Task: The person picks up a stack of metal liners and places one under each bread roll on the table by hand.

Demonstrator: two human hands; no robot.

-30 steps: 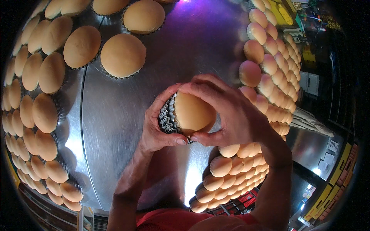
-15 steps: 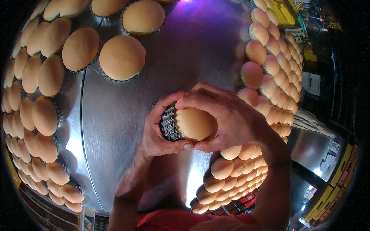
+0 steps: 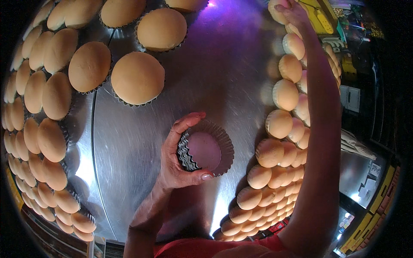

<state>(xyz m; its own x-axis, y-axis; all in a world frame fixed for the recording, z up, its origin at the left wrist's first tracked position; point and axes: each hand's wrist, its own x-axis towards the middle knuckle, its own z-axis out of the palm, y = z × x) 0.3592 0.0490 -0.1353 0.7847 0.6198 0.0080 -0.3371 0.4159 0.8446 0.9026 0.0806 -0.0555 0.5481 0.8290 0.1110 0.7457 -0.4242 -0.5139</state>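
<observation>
My left hand (image 3: pixel 174 150) is wrapped round a stack of dark fluted baking tins (image 3: pixel 186 151). The uppermost tin (image 3: pixel 204 150) faces up with nothing in it, its pinkish-grey bottom showing. Stretched out to the far right, my right hand (image 3: pixel 297 13) grips a round golden bun (image 3: pixel 277 10) at the end of a row. More buns (image 3: pixel 285 94) without tins line the right side, packed close together. At the left, other buns (image 3: pixel 137 78) sit in fluted tins, the nearest just beyond my left hand.
A steel table (image 3: pixel 180 90) with a seam at its left lies beneath everything. Past the right-hand buns are a yellow tray (image 3: pixel 320 19), a folded cloth (image 3: pixel 356 144) and a steel surface (image 3: pixel 357 176). My right forearm crosses over part of the right-hand buns.
My right hand has left the tins and reached far right, and the bun has come out of the top tin. My left hand still holds the stack in about the same place.
</observation>
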